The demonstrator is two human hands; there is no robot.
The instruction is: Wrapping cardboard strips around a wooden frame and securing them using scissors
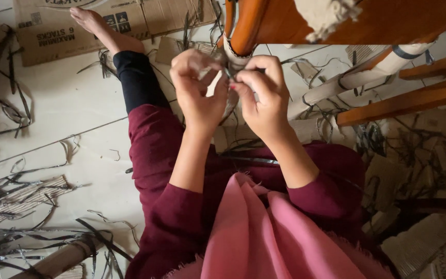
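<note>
Hands pinching wrapping on wooden furniture leg

Left hand [198, 85] and right hand [262, 93], close together, clamp thin paper wrapping [233, 58]; it looks light, tearable, best gripped at its edge.

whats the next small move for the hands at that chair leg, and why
Probably pull the pale strip snug against the wrapped chair leg. Both the left hand and the right hand pinch at the same spot just under the leg's pale wrapping, and the strip end pokes out loose between them, so tightening it looks like the likeliest step.
</note>
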